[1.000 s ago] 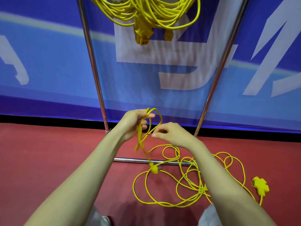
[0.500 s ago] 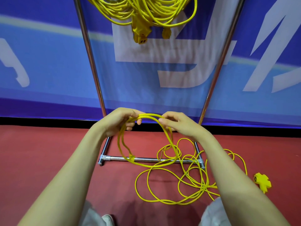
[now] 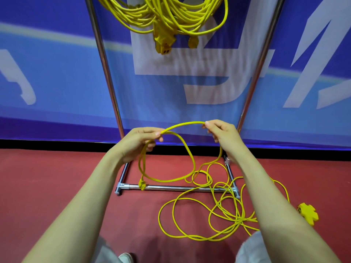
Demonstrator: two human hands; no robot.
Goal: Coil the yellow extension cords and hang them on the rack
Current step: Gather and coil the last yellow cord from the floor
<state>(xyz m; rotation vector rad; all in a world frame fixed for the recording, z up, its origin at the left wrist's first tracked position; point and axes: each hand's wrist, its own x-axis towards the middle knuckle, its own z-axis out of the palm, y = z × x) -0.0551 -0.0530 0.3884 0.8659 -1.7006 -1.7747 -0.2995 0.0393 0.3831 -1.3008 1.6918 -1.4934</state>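
A thin yellow extension cord [image 3: 191, 232] lies in loose tangled loops on the red floor. My left hand [image 3: 141, 144] grips a first loop of it, and the cord's plug [image 3: 142, 185] dangles below near the rack's base bar. My right hand [image 3: 221, 132] pinches the cord a hand's width to the right, so an arch of cord spans between both hands. The cord's yellow multi-socket end [image 3: 308, 215] rests on the floor at the right. Coiled yellow cords [image 3: 171, 16] hang from the top of the chrome rack [image 3: 106, 73].
The rack's two chrome uprights and its base bar [image 3: 180, 187] stand in front of a blue banner wall [image 3: 47, 73]. Red floor [image 3: 47, 177] stretches left and right. My knees and one shoe [image 3: 126, 258] show at the bottom edge.
My hands have moved apart, the right one sliding right along the cord. The loop in my left hand has widened, and the plug now hangs lower, by the base bar.
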